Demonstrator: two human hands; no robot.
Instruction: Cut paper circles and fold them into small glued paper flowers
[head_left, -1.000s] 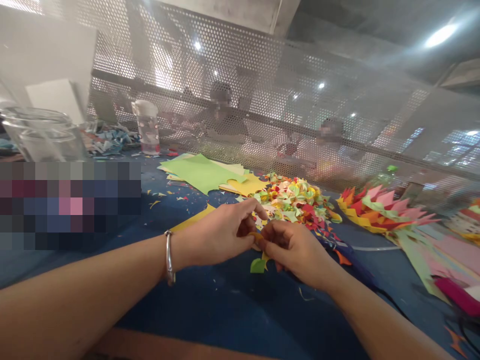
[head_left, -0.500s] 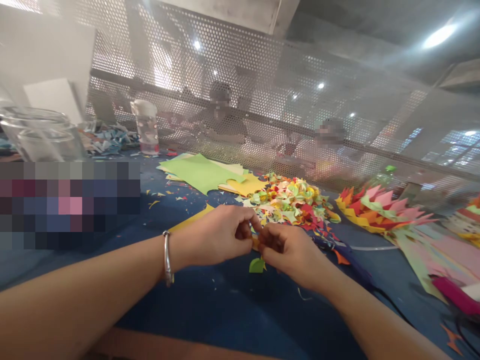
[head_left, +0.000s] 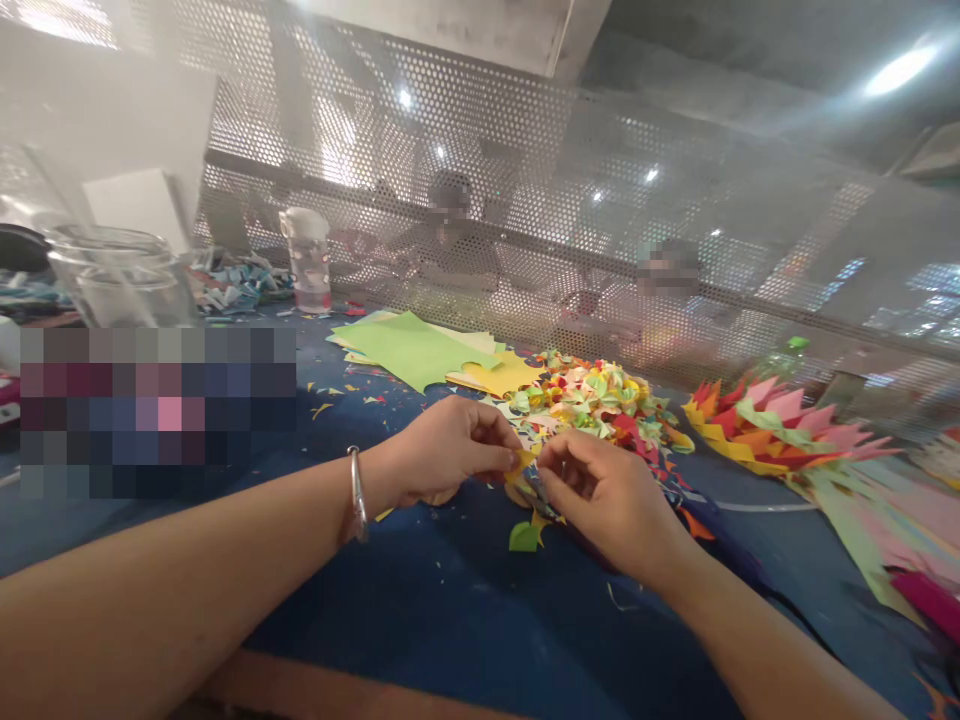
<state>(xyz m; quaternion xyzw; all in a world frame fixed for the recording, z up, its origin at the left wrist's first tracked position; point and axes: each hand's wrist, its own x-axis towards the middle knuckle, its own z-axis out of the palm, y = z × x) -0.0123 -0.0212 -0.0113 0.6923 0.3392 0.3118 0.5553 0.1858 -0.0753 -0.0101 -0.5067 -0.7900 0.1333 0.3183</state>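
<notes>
A small yellow paper piece (head_left: 523, 462) is pinched between the thumb and fingertips of my left hand (head_left: 454, 450), which wears a silver bangle (head_left: 355, 492) at the wrist. My right hand (head_left: 611, 490) is close beside it on the right, its thumb and fingers curled together at the paper's edge. Whether anything lies between the right fingertips is too small to tell. On the table below the hands lies a green paper piece (head_left: 523, 537). Behind them is a heap of small folded colored paper pieces (head_left: 596, 390).
Green sheets (head_left: 409, 345) and yellow sheets (head_left: 502, 375) lie behind my left hand. A spiky folded-paper form (head_left: 780, 425) sits at right. A clear bottle (head_left: 309, 262) and a glass jar (head_left: 124, 275) stand back left. Paper scraps dot the blue tabletop (head_left: 420, 620); a perforated screen (head_left: 525, 210) rises behind.
My right hand has shifted slightly away from my left, and more of the yellow paper piece shows between them. The whole view has moved a little, placing things farther right.
</notes>
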